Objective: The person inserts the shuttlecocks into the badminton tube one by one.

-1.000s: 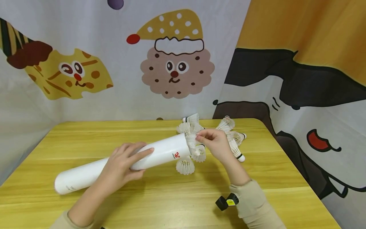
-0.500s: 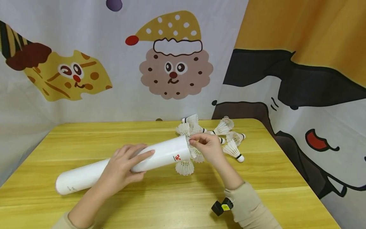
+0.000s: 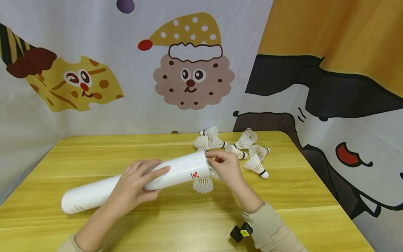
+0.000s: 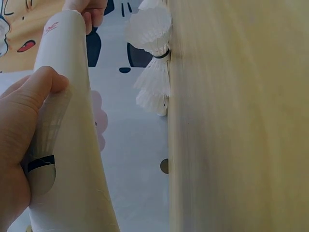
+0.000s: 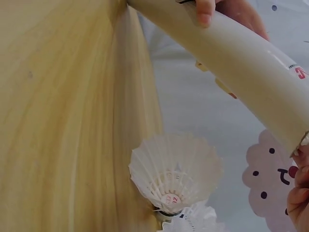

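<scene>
Left hand [image 3: 136, 180]: fingers wrapped round white tube [image 3: 179, 172]. Right hand [image 3: 227, 168]: fingers bunched at tube's mouth, cannot tell what's pinched. Work looks unfinished: shuttlecocks [image 3: 256, 166] loose on tabletop [image 3: 189, 225] around right fingers; number inside unseen.

Wrist views close (tube [image 4: 77, 125] in both)

Tube [image 3: 182, 169]: interior hidden, head view. Right hand [image 3: 226, 167]: cut off by right edge, right wrist view. Nearest shuttlecock [image 3: 203, 185]: cork hidden behind tube. End print [image 3: 79, 207]: illegible.
</scene>
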`<state>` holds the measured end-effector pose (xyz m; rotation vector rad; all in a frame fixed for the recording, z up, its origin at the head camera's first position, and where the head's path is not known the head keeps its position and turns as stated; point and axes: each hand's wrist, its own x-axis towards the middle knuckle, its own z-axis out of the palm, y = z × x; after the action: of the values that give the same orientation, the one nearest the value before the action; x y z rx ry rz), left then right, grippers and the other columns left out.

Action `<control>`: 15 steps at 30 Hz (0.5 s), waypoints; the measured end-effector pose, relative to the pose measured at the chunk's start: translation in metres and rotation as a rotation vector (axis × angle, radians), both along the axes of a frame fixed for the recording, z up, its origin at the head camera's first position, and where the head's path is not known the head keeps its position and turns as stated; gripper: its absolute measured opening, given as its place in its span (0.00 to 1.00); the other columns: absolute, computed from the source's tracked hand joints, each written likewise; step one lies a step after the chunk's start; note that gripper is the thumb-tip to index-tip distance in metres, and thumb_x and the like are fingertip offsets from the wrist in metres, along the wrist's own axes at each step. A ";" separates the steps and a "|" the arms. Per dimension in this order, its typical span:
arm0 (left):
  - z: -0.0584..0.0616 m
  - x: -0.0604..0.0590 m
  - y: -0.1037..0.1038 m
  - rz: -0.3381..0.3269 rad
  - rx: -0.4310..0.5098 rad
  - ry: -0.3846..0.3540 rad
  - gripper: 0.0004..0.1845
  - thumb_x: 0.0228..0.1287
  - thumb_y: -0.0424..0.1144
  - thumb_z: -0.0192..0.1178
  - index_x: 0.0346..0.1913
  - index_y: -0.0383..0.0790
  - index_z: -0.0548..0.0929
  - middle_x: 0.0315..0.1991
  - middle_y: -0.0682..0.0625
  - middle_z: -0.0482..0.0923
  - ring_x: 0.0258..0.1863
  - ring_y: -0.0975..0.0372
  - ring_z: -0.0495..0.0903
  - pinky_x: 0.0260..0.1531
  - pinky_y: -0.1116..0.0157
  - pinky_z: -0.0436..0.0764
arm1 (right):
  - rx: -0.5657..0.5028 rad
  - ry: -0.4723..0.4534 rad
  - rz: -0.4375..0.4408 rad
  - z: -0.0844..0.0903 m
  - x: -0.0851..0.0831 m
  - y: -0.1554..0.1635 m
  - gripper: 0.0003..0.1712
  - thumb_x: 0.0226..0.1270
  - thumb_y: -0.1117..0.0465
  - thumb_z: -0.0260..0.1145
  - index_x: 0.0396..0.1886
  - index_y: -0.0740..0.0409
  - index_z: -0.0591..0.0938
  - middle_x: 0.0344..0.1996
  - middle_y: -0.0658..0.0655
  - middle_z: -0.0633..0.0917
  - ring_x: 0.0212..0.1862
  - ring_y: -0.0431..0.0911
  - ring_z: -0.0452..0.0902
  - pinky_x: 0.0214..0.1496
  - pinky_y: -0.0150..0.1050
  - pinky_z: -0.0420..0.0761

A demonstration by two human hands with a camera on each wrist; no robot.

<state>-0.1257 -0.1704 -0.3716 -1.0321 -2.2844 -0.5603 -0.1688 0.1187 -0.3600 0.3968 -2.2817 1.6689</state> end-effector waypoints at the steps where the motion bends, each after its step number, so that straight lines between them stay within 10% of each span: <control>1: 0.000 0.000 0.000 0.000 0.000 -0.002 0.31 0.52 0.46 0.61 0.65 0.55 0.75 0.59 0.47 0.73 0.49 0.53 0.73 0.44 0.49 0.71 | 0.001 0.005 -0.009 -0.001 0.000 -0.001 0.08 0.52 0.77 0.69 0.32 0.65 0.88 0.18 0.55 0.80 0.19 0.40 0.67 0.18 0.29 0.67; 15: 0.000 0.001 0.001 -0.008 -0.019 -0.026 0.33 0.52 0.47 0.63 0.65 0.56 0.75 0.60 0.47 0.73 0.50 0.53 0.72 0.45 0.49 0.71 | 0.079 0.124 0.062 -0.008 0.003 -0.007 0.13 0.46 0.81 0.63 0.27 0.65 0.88 0.20 0.54 0.84 0.17 0.39 0.67 0.19 0.32 0.69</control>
<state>-0.1245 -0.1692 -0.3721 -1.0499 -2.3132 -0.5591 -0.1653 0.1114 -0.3678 0.5777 -2.2701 1.5398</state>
